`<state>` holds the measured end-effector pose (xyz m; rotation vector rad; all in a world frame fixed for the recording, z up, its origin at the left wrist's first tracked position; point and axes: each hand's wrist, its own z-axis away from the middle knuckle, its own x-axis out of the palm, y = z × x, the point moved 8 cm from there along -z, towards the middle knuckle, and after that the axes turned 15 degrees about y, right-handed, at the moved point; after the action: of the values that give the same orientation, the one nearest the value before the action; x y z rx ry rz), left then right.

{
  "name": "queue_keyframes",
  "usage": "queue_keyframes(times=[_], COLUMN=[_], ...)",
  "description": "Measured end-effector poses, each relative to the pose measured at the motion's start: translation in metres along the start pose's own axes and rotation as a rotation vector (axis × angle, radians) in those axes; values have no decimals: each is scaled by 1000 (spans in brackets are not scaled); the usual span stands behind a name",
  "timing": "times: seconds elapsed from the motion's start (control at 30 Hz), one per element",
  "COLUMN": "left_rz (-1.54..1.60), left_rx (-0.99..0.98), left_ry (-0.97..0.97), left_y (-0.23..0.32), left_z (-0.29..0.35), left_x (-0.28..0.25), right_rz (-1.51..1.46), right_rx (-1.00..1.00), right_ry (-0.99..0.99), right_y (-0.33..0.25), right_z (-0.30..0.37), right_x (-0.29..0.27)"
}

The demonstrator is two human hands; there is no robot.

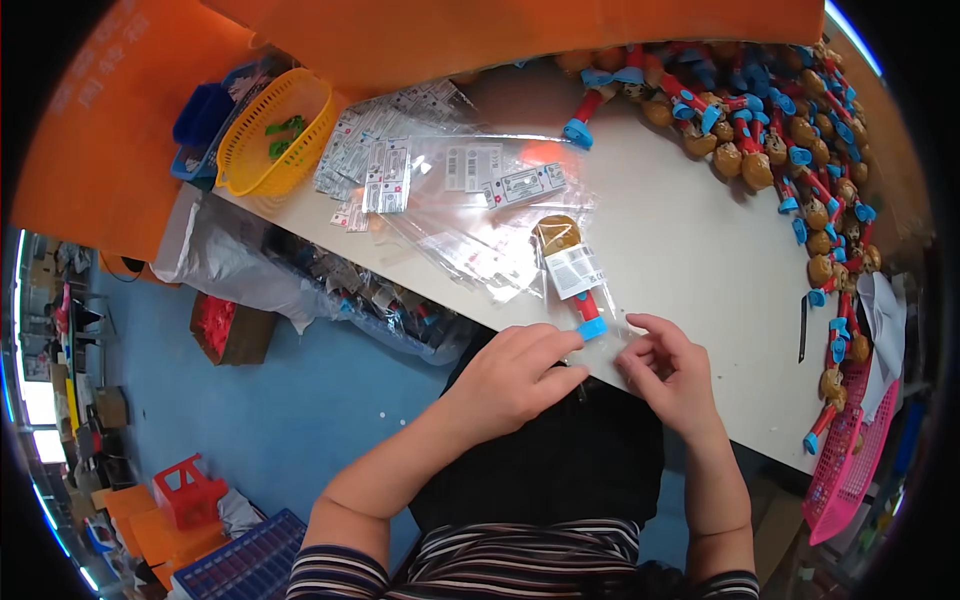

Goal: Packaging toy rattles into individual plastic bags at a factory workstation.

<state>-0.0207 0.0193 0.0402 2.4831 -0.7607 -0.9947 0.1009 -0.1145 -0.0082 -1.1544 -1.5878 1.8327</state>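
- The left hand (515, 380) reaches in with its fingers bent, its forefinger tip at the blue end of a toy (587, 306); whether it grips the film there, I cannot tell.
- The right hand (670, 372) is half curled at the other side of a clear bag (612, 318), thumb and forefinger apart; whether the other fingers pinch the film, I cannot tell.
- The toy (brown head, red middle, blue end) lies just beyond and between the hands, its blue end toward the person; a white label (575, 271) covers part of it.
- Beyond the left hand, flat clear bags (470, 255) spread over the white table (680, 250); printed cards (388, 175) lie farther off, near a yellow basket (225, 160) with green pieces (287, 135) in it.
- Well beyond the right hand, many similar toys (755, 165) are heaped along the table's edge; a pink basket (850, 470) stands to that hand's right.
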Motion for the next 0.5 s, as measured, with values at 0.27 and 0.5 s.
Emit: queue_keyframes(times=[0.27,0.5], left_rz=[5,-67], left_rx=[-209,-173], left_ry=[141,225], left_y=[-25,-6], left_z=[31,21], left_x=[-16,-19], right_rz=[-23,41], right_rx=[7,-81], right_ry=[-21,-84], right_y=[6,1], right_z=[4,8], right_x=[-10,-20])
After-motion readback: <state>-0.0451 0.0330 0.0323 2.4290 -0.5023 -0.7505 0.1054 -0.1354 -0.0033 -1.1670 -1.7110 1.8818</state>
